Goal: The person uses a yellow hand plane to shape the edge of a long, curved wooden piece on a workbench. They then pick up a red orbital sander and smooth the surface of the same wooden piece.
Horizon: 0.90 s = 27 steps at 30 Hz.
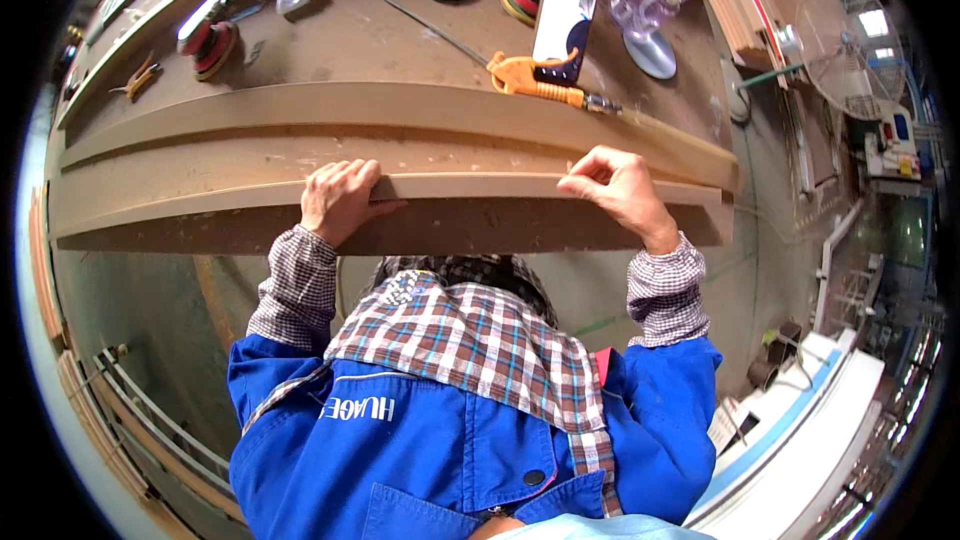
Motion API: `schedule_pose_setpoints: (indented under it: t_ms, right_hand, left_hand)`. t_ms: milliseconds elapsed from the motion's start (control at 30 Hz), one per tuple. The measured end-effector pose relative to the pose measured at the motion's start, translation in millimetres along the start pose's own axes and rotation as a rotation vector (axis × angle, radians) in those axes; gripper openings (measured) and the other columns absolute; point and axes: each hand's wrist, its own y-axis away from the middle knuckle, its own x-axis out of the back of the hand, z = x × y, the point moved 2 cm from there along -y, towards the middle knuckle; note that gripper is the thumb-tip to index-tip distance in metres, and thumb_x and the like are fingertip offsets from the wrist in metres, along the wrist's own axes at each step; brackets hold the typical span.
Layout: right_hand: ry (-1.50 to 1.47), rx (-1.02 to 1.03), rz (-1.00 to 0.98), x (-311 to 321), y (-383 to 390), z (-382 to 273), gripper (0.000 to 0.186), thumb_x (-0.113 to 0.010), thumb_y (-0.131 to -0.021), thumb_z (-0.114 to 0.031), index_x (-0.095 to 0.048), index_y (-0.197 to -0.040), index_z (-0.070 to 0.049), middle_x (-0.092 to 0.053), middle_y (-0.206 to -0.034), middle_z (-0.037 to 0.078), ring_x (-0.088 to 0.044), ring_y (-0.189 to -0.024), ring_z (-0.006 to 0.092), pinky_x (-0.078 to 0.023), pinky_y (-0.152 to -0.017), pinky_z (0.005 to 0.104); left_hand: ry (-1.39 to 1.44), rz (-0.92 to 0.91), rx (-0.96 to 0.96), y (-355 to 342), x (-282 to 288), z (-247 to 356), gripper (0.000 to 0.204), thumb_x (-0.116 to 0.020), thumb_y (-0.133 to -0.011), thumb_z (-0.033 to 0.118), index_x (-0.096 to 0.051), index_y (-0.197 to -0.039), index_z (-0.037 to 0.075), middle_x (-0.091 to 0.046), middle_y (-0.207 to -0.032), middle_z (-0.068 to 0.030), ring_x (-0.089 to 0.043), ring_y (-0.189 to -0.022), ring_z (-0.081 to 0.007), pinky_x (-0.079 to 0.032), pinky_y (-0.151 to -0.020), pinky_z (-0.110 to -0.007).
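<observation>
1. Tan, wood-like board [480, 186], long and narrow, runs beneath both hands, along the near side of the counter [330, 52], before the wearer's body.
2. Left hand [340, 200]: fingers curled over the upper edge, thumb lying along the front face. Right hand [618, 192]: thumb and forefinger pinched together at the edge; whether anything lies between them cannot be told.
3. Handling, as judged: stiff across its width, moderate in weight, awkward through length; dry face, little slip; edges and corners liable to chip. Best hold: both hands well apart, fingers over the edge, either side of the middle.
4. Counter: brown, scuffed. Just beyond the hands lies a second strip [300, 105]; farther off, an orange air gun [530, 75], a phone [566, 25] and, beyond the left hand, a red sander [208, 48].
5. Room: workshop floor [780, 285] and a fan [850, 65] right of the right hand.
</observation>
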Motion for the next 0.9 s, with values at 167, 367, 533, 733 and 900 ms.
schedule_pose_setpoints:
  t_ms: [167,367,533,733,900]
  right_hand:
    - [0.810,0.352,0.363,41,-57,29,0.037,-0.068,-0.084,-0.033,-0.062,-0.109,-0.006,-0.065,-0.099,0.014,-0.061,-0.097,0.0324,-0.044,-0.088,0.0445]
    - [0.755,0.363,0.182,67,-74,66,0.028,-0.065,-0.083,-0.016,-0.062,-0.110,-0.011,-0.061,-0.091,0.013,-0.058,-0.089,0.0331,-0.046,-0.082,0.0434]
    - [0.769,0.586,0.291,97,-24,14,0.027,-0.064,-0.080,-0.007,-0.061,-0.107,-0.008,-0.058,-0.087,0.011,-0.057,-0.086,0.0312,-0.047,-0.076,0.0402]
    - [0.648,0.504,0.148,90,89,-71,0.032,-0.065,-0.076,-0.004,-0.062,-0.107,-0.007,-0.058,-0.081,0.013,-0.059,-0.071,0.0307,-0.047,-0.063,0.0407]
    - [0.523,0.276,0.093,78,146,-77,0.044,-0.072,-0.075,-0.006,-0.064,-0.118,-0.007,-0.055,-0.071,0.010,-0.055,-0.061,0.0263,-0.044,-0.057,0.0359]
  left_hand:
    - [0.045,-0.092,0.019,0,2,-3,0.052,-0.071,-0.073,0.055,-0.056,-0.087,0.007,-0.060,-0.080,-0.0080,-0.062,-0.082,-0.0247,-0.049,-0.078,-0.040]
    - [0.088,0.083,-0.001,0,24,13,0.070,-0.071,-0.075,0.055,-0.054,-0.119,0.004,-0.058,-0.104,-0.0124,-0.054,-0.103,-0.0288,-0.037,-0.097,-0.048]
    - [0.033,0.301,-0.090,-6,35,28,0.075,-0.072,-0.072,0.056,-0.051,-0.125,0.006,-0.047,-0.132,-0.0180,-0.046,-0.124,-0.0322,-0.032,-0.108,-0.050]
    - [0.285,0.544,-0.456,-24,81,94,0.068,-0.068,-0.072,0.061,-0.057,-0.123,0.018,-0.048,-0.137,-0.0201,-0.046,-0.129,-0.0343,-0.029,-0.112,-0.047]
    - [0.249,0.353,-0.625,-52,78,126,0.063,-0.069,-0.078,0.040,-0.050,-0.129,0.008,-0.058,-0.117,-0.0116,-0.063,-0.095,-0.0222,-0.050,-0.082,-0.037]
